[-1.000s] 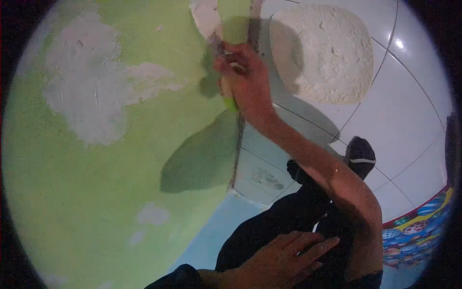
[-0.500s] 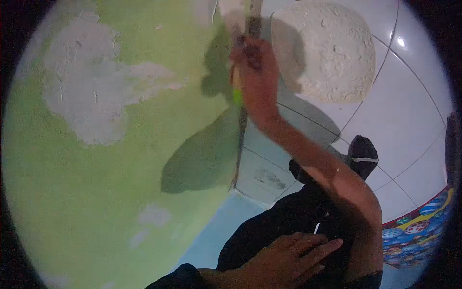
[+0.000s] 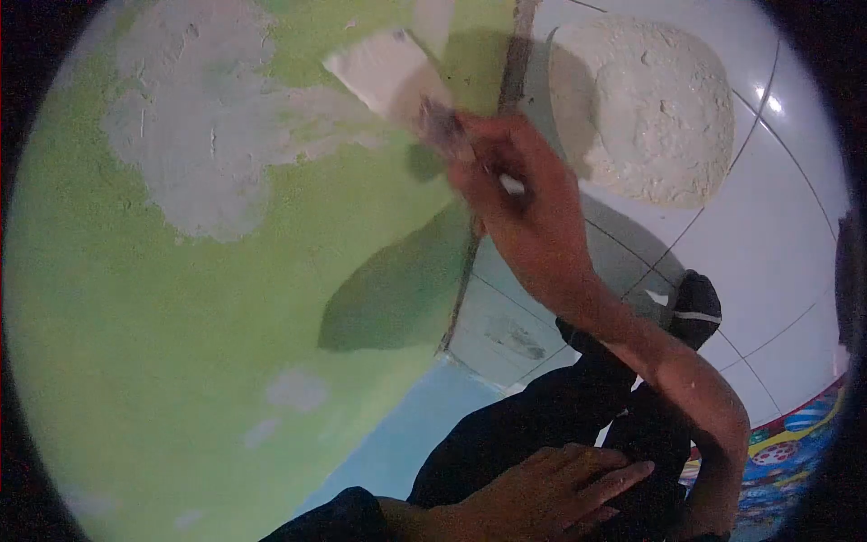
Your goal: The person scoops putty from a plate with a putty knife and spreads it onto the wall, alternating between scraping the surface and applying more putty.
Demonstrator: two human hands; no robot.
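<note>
My right hand (image 3: 533, 199) is closed around a putty knife (image 3: 384, 72), whose wide blade is coated in white paste. The blade points up and left, over the green wall (image 3: 388, 217) near the corner where wall meets floor. On the wall to its left spreads a large whitish patch (image 3: 194, 126). A rounded mass of thick white putty (image 3: 659, 108) sits on the tiles to the right of my right hand. My left hand (image 3: 551, 488) lies flat on my dark-clothed leg, fingers stretched out, holding nothing.
White floor tiles (image 3: 750, 244) extend to the right. My dark footwear (image 3: 698, 307) stands on them. A colourful patterned cloth or mat (image 3: 786, 461) lies at the lower right. Small pale patches (image 3: 298, 388) mark the lower wall, beside a light-blue surface (image 3: 406, 425).
My right hand has turned and drawn back toward me, swinging the putty knife's blade left across the wall. The view has shifted slightly. My left hand has stayed on my leg.
</note>
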